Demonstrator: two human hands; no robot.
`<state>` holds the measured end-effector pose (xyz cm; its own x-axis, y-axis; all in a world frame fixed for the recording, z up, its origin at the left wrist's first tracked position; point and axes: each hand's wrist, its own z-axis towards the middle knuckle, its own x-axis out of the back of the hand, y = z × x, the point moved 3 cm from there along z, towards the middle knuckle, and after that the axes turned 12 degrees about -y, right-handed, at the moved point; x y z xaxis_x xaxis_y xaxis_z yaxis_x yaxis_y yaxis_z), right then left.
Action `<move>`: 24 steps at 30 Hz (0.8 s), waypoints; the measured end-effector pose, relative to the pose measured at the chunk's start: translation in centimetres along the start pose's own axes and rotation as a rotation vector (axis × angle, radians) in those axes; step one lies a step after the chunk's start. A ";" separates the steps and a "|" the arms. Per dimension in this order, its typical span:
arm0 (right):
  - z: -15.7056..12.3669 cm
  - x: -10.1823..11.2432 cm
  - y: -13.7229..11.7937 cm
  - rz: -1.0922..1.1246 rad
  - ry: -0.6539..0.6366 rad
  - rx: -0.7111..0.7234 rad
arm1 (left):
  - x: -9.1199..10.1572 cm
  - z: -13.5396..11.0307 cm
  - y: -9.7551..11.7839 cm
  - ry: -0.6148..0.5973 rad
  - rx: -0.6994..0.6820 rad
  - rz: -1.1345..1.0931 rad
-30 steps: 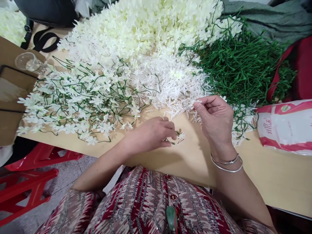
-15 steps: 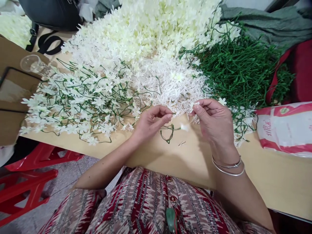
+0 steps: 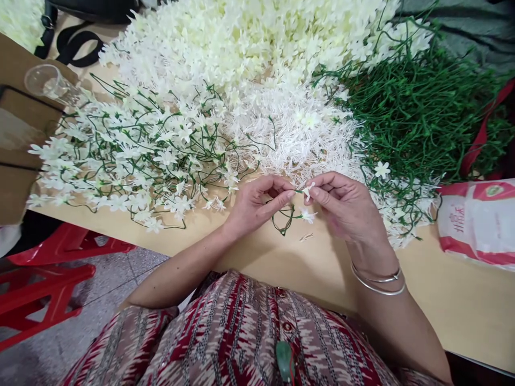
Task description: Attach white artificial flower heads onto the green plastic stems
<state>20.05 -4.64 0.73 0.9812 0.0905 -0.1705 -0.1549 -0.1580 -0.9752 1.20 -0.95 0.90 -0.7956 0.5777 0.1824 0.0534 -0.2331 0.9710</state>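
Hands meet over the table [image 3: 442, 300], left hand [image 3: 257, 206] pinching a wiry green stem [image 3: 286, 221] near its tip, right hand [image 3: 346, 206] pinching a small flower [image 3: 309, 190] against it; both seem featherlight, bendy, best held close.

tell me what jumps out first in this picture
A big heap of cream-white flowers fills the top middle of the table, with a dark mass of bare green stems to its right and flowered sprays spread at the left. At the near edge the left hand pinches a thin green stem while the right hand pinches a small white blossom at its tip.
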 end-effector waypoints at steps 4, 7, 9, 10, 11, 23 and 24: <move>-0.1 -0.3 -0.1 -0.030 -0.003 -0.011 | 0.0 0.0 0.2 -0.012 -0.004 0.076; -0.1 -0.4 -0.2 -0.051 -0.004 -0.007 | -0.1 -0.1 0.2 -0.013 -0.006 0.102; -0.1 -0.3 -0.3 -0.050 0.022 0.002 | -0.1 -0.1 0.2 -0.007 -0.002 0.104; -0.1 -0.2 -0.3 -0.047 0.037 0.005 | -0.1 -0.1 0.1 -0.002 0.004 0.099; -0.1 -0.1 -0.3 -0.046 0.047 0.008 | -0.1 -0.2 0.1 0.003 0.007 0.093; -0.4 -0.3 0.1 -0.126 0.074 0.044 | -0.3 -0.2 -0.1 0.039 -0.024 0.077; -0.4 -0.3 0.1 -0.126 0.080 0.050 | -0.4 -0.2 -0.2 0.043 -0.019 0.072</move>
<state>19.76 -5.04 0.69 0.9990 0.0271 -0.0367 -0.0338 -0.1008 -0.9943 1.39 -1.30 0.63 -0.8155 0.5248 0.2441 0.1003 -0.2873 0.9526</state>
